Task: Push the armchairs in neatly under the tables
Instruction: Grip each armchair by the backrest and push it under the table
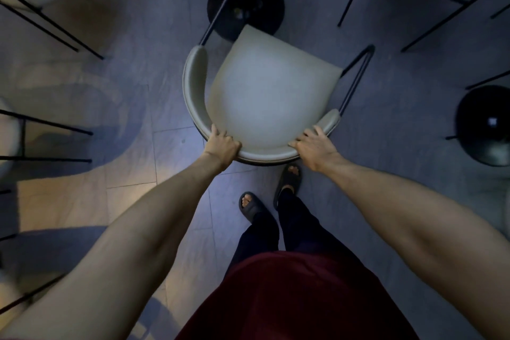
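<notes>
Both arms reach forward and down. The left hand (223, 144) and right hand (315, 148) have fingers clamped over the curved backrest of the armchair (265, 91).

No text, label, brand, number or sign can be read anywhere in the view.
</notes>
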